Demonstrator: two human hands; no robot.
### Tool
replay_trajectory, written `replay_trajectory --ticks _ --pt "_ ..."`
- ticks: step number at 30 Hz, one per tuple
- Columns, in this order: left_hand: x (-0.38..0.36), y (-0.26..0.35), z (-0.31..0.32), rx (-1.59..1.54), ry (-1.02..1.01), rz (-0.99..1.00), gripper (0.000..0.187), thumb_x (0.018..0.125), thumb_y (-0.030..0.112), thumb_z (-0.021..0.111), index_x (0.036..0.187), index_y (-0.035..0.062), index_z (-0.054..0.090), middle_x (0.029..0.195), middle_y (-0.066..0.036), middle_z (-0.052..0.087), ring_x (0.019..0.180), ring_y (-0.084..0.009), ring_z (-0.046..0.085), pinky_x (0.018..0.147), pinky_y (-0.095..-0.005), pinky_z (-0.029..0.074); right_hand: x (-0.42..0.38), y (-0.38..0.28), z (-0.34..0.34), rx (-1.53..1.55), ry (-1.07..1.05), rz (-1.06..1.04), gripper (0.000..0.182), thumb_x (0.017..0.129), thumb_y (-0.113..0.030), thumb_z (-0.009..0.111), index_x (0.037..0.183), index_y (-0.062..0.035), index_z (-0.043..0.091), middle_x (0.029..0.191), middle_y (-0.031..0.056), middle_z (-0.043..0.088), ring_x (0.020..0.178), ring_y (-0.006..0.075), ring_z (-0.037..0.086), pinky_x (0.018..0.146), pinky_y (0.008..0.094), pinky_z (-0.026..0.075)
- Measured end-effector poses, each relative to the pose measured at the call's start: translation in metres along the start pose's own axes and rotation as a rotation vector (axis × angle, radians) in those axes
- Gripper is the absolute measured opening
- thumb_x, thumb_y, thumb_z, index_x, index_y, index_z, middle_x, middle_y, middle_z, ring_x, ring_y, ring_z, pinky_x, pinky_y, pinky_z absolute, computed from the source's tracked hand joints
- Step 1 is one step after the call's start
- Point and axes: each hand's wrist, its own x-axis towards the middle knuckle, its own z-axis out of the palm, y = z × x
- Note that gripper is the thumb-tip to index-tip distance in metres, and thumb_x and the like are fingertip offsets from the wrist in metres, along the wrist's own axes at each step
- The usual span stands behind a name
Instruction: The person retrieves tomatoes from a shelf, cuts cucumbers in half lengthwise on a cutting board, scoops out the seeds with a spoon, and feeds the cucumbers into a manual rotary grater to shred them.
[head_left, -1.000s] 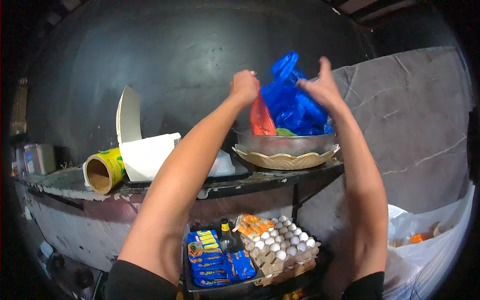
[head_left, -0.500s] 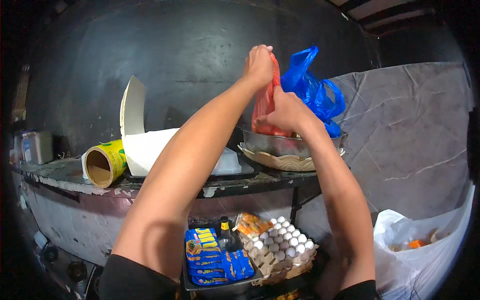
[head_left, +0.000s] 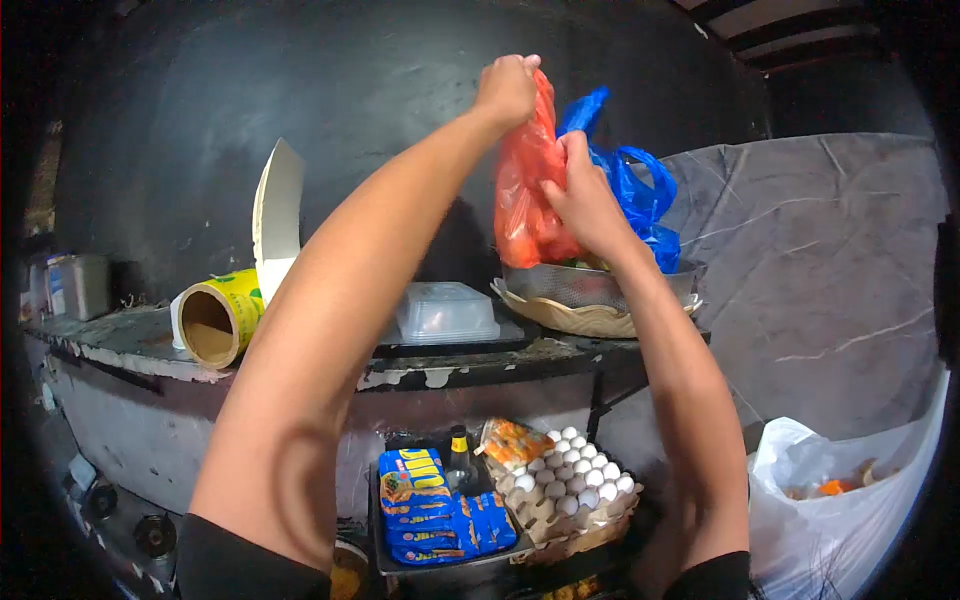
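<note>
Left hand (head_left: 507, 88) gripped the red plastic bag (head_left: 527, 200) top, lifted above the metal colander (head_left: 590, 285); right hand (head_left: 583, 195) fingers clasped its side.

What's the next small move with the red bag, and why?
Probably lift it a little higher and toward the body. The left hand grips the red bag by its top and the right hand steadies its side, but the bag's bottom hangs just at the rim of the metal bowl, close against the blue bag.
</note>
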Motion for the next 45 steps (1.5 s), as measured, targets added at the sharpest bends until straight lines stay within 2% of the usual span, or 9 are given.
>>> replay_trajectory --ticks 6,10,16,19,23,26,31,39,45 --pt "-0.010 -0.026 0.014 0.024 0.026 -0.097 0.047 0.106 0.034 0.044 0.093 -0.0045 0.068 0.100 -0.026 0.070 0.096 -0.0446 0.067 0.087 -0.0511 0.050 -0.010 0.006 0.015 -0.001 -0.080 0.133 0.061 0.090 -0.023 0.070 0.132 -0.0031 0.032 0.110 0.0332 0.065 0.109 0.0510 0.061 0.093 0.0518 0.049" --pt "0.000 -0.067 0.028 -0.164 -0.011 -0.251 0.046 0.106 0.031 0.045 0.096 -0.0076 0.068 0.100 -0.029 0.069 0.096 -0.0436 0.068 0.083 -0.0512 0.055 -0.020 -0.017 -0.002 0.043 -0.307 0.111 0.086 0.077 -0.041 0.083 0.135 -0.0034 0.032 0.118 0.0246 0.063 0.109 0.0375 0.065 0.094 0.0424 0.050" --pt "-0.030 -0.047 -0.003 -0.632 -0.215 -0.397 0.042 0.108 0.026 0.045 0.104 -0.0120 0.061 0.095 -0.016 0.070 0.082 -0.0256 0.072 0.073 -0.0408 0.065 -0.019 0.000 0.006 0.146 -0.329 0.047 0.077 0.075 -0.037 0.084 0.129 -0.0018 0.041 0.117 0.0219 0.062 0.105 0.0322 0.065 0.091 0.0406 0.050" --pt "-0.033 -0.055 -0.013 -0.709 -0.454 -0.375 0.060 0.106 0.044 0.045 0.128 -0.0110 0.051 0.125 -0.024 0.061 0.112 -0.0324 0.064 0.090 -0.0483 0.059 -0.019 0.000 0.005 0.064 -0.348 0.171 0.068 0.083 -0.030 0.079 0.135 -0.0016 0.045 0.120 0.0149 0.061 0.111 0.0224 0.061 0.095 0.0364 0.048" --pt "-0.074 -0.040 -0.021 -0.407 -0.637 -0.709 0.098 0.092 0.080 0.033 0.158 0.0090 0.023 0.160 -0.026 0.021 0.144 -0.0432 0.030 0.113 -0.0581 0.031 -0.023 0.004 0.009 0.098 -0.204 0.147 0.046 0.087 -0.028 0.070 0.119 0.0016 0.055 0.108 0.0218 0.067 0.101 0.0308 0.066 0.089 0.0405 0.050" --pt "-0.102 -0.050 -0.012 -0.629 -1.038 -0.692 0.086 0.093 0.077 0.037 0.151 0.0137 0.038 0.155 -0.015 0.037 0.140 -0.0318 0.038 0.106 -0.0536 0.040 -0.018 0.012 0.007 0.093 -0.099 0.162 0.036 0.091 -0.021 0.063 0.116 0.0033 0.059 0.105 0.0191 0.069 0.099 0.0283 0.066 0.088 0.0400 0.050" --pt "-0.112 -0.051 -0.001 -0.643 -1.030 -0.502 0.072 0.099 0.068 0.037 0.142 0.0115 0.049 0.135 -0.007 0.057 0.120 -0.0204 0.055 0.100 -0.0428 0.045 -0.013 0.028 0.008 0.021 0.065 0.124 0.028 0.090 -0.018 0.056 0.107 0.0040 0.060 0.101 0.0296 0.067 0.103 0.0463 0.064 0.086 0.0494 0.049" --pt "-0.111 -0.048 -0.017 -0.808 -1.130 -0.408 0.041 0.086 0.013 0.080 0.122 0.0064 0.061 0.112 0.001 0.065 0.095 -0.0102 0.061 0.076 -0.0273 0.046 -0.013 0.014 -0.001 -0.068 0.239 0.261 0.025 0.090 -0.016 0.055 0.104 0.0027 0.061 0.100 0.0305 0.067 0.102 0.0471 0.064 0.086 0.0506 0.049" --pt "-0.121 -0.044 -0.005 -0.639 -1.020 -0.377 0.035 0.091 0.010 0.072 0.124 0.0076 0.059 0.115 -0.003 0.067 0.101 -0.0139 0.064 0.083 -0.0312 0.053 -0.015 0.009 0.000 0.048 0.164 0.277 0.033 0.086 -0.026 0.064 0.105 0.0013 0.061 0.102 0.0280 0.069 0.102 0.0441 0.066 0.086 0.0458 0.052"
